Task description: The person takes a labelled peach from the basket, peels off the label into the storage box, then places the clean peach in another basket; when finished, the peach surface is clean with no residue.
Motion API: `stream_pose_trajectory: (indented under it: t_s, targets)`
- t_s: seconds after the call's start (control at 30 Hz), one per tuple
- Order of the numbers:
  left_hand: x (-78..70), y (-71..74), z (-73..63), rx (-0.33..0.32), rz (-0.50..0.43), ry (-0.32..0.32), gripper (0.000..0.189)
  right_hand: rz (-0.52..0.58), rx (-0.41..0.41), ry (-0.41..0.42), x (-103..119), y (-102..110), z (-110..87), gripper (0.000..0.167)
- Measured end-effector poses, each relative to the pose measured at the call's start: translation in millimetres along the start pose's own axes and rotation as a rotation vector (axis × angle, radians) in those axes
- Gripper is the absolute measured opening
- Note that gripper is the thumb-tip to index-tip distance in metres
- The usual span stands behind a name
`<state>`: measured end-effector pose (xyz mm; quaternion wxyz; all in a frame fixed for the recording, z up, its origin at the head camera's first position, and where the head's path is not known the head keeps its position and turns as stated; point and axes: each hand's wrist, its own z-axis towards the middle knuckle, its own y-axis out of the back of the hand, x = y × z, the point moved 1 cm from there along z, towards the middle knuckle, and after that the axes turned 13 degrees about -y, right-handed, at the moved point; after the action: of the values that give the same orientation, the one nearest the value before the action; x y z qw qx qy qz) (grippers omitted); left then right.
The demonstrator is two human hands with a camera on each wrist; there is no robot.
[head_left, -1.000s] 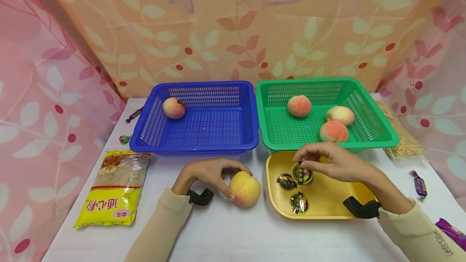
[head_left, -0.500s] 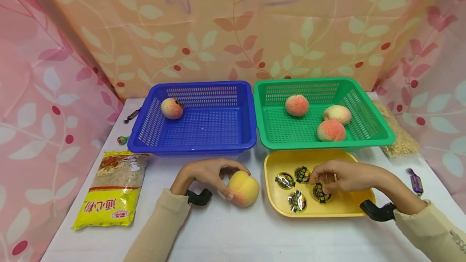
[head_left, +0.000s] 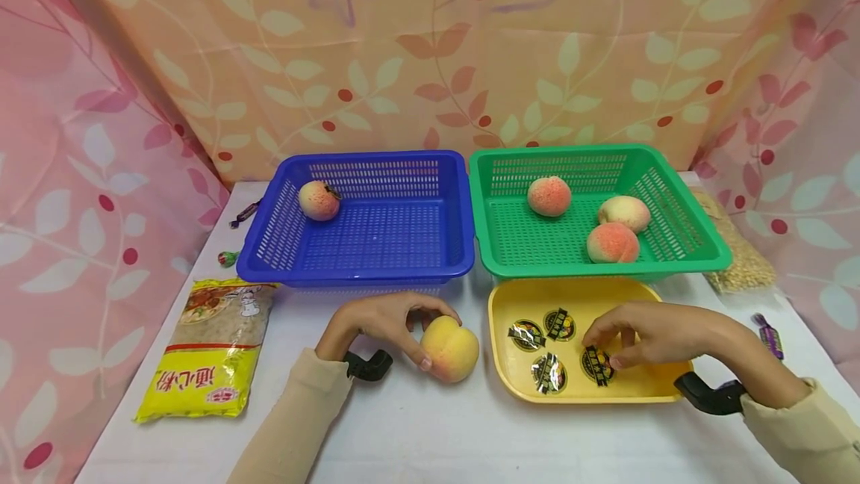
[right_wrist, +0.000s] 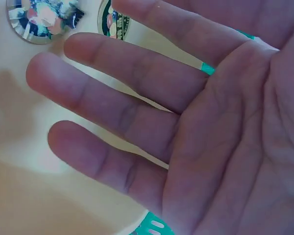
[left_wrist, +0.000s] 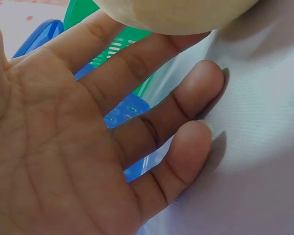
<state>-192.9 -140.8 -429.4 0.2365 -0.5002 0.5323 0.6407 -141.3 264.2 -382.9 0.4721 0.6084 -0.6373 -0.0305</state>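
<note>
My left hand [head_left: 396,323] holds a yellow-pink peach [head_left: 450,349] on the white table, thumb on its near side and fingers behind. The left wrist view shows the peach's pale underside [left_wrist: 176,14] against the fingers. My right hand [head_left: 655,336] is low over the yellow tray [head_left: 500,379], its thumb tip at the edge of a round black-and-gold sticker [head_left: 596,366]. Its index fingertip is just beside that sticker, apart from the thumb. More round stickers [head_left: 549,373] lie to the left in the tray. The right wrist view shows the other fingers [right_wrist: 122,112] extended.
A blue basket [head_left: 356,275] holds one peach [head_left: 319,201] with a dark patch. Several peaches [head_left: 549,196] sit in the green basket [head_left: 605,271]. A yellow food bag [head_left: 208,349] lies left, a grain bag [head_left: 742,256] right. Wrapped candies [head_left: 768,336] lie near the table's sides.
My right hand has moved right and toward me, bringing the sticker away from the others and down to the tray's middle; thumb and index finger have spread apart. The left hand and peach stay put.
</note>
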Motion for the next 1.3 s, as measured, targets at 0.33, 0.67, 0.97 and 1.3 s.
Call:
stream_pose_trajectory:
  t_s: [0.33, 0.67, 0.97, 1.3]
  targets:
    - [-9.9, -0.6, -0.5, -0.009, 0.019, -0.023, 0.061, 0.006, -0.093, 0.108, -6.4, 8.7, -10.9, 0.032]
    - [-55.4, 5.1, 5.0, -0.025, 0.075, -0.203, 0.065, 0.109, -0.76, 0.118, -20.7, 20.6, -36.8, 0.037]
    - [-87.9, 29.5, 37.5, -0.153, 0.052, -0.327, 0.067, 0.11, -1.036, -0.155, -65.6, 39.6, -36.3, 0.072]
    - [-88.4, 57.4, 103.3, -0.278, 0.079, -0.32, 0.065, 0.134, -1.0, -0.243, -105.3, 41.0, -18.4, 0.093]
